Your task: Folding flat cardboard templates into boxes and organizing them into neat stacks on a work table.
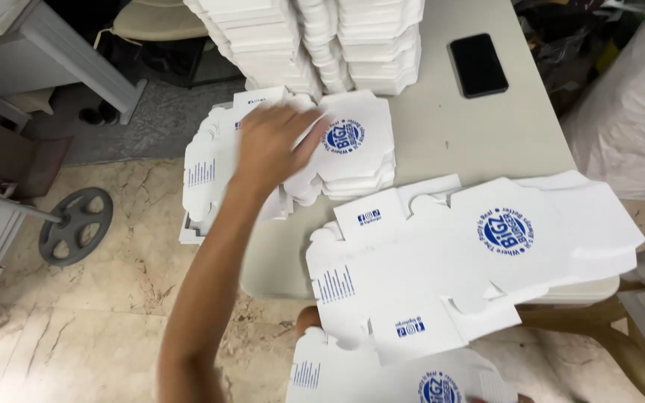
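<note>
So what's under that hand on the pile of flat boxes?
The left hand rests on a stack of flat white boxes with blue print. The part of the top box beneath its palm is hidden.

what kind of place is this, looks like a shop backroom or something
Probably a food shop's back room or packing area: a left hand reaches onto a pile of flat unfolded boxes, folded white boxes are stacked behind, and full sacks stand nearby.
</note>
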